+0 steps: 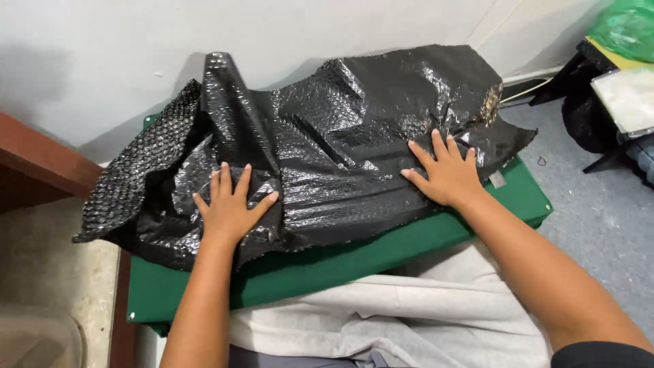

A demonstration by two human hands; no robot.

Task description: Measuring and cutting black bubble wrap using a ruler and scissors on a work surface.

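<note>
Hands flat on crumpled black bubble wrap [327, 136] spread across a green tabletop [340, 266].

Heaped and creased against the far white wall [272, 34], overhanging the green edge at far left above a brown wooden ledge [41, 163]. Grey cloth [409, 313] bunched along the near edge, under both forearms. Dark stand [586, 109] with a green plastic bag [623, 27] on the far right, well apart on the grey floor [599, 225]. Left hand [231, 208] open, fingers spread, palm pressed down on a raised fold at the near left of the wrap. Right hand [446, 174] open likewise, fingers splayed, pressing the flatter right part near its torn edge. Nothing gripped by either.
</note>
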